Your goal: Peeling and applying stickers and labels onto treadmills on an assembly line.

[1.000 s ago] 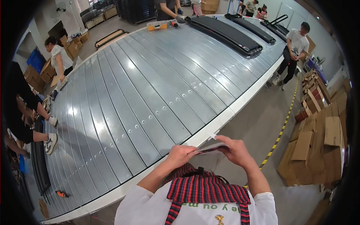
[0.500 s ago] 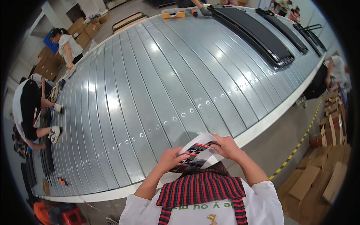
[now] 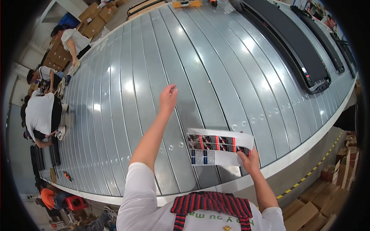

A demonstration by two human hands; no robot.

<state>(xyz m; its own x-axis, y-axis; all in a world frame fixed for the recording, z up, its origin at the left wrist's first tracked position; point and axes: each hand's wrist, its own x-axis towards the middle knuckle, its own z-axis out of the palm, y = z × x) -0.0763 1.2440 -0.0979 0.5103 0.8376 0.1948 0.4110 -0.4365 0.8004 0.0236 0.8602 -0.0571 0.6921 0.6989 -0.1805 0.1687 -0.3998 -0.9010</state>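
My right hand (image 3: 249, 161) pinches the lower right edge of a white sheet of stickers (image 3: 227, 158) just above the near part of the slatted metal surface (image 3: 150, 104). Rows of black, red and white labels cover the sheet's upper part, with small dark blue and grey ones at its lower left. Stretched out over the middle of the metal, my left hand (image 3: 168, 99) is apart from the sheet. Its fingers are closed together; whatever they may hold is too small to make out.
Long black treadmill-like decks (image 3: 287, 42) lie at the far right of the metal surface. A yellow-orange tray (image 3: 187, 4) is at the far edge. People work along the left side. An orange-black tool (image 3: 67, 176) lies near left; cardboard boxes (image 3: 308, 211) are on the floor at right.
My left hand has let go of the sheet and reached forward and left over the metal. The sheet, now flatter, stays in my right hand, and the view has shifted.
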